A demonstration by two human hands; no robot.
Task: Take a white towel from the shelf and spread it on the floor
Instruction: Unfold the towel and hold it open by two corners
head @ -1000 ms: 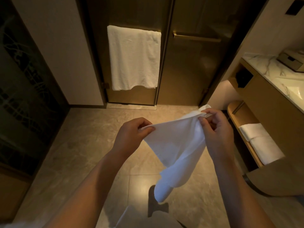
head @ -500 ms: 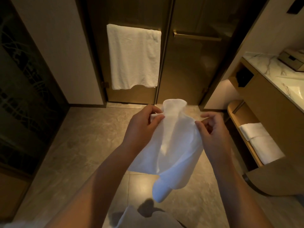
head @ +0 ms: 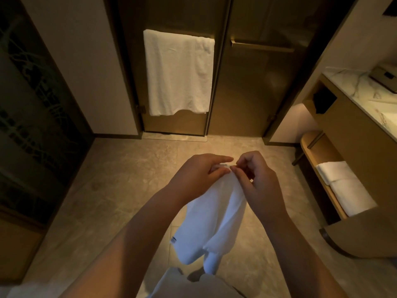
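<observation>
floor point(head: 120, 190): big stone-look tiles, mottled beige with a soft sheen, and it fills the whole middle of the shot

doors point(head: 253, 87): two tall bronze-tinted glass panels at the far edge of the floor, with a slim metal bar across the right one

hanging towel point(head: 179, 74): flat white rectangle draped on the left door, slightly crinkly terry

shelf point(head: 322, 168): light wood with a rounded end, low under the marble-topped vanity on the right. Two folded white towels point(head: 345, 186) are stacked on it

white towel point(head: 214, 216): small and soft, held up in the air above the floor, not touching it. It's bunched at the top and hangs in two loose lobes, with a tiny tag on its left edge

left hand point(head: 199, 175): palm down, thumb and fingers pinching the top of the towel

right hand point(head: 255, 179): fingers curled, fingertips pinching the same top bit, nearly touching the left
</observation>
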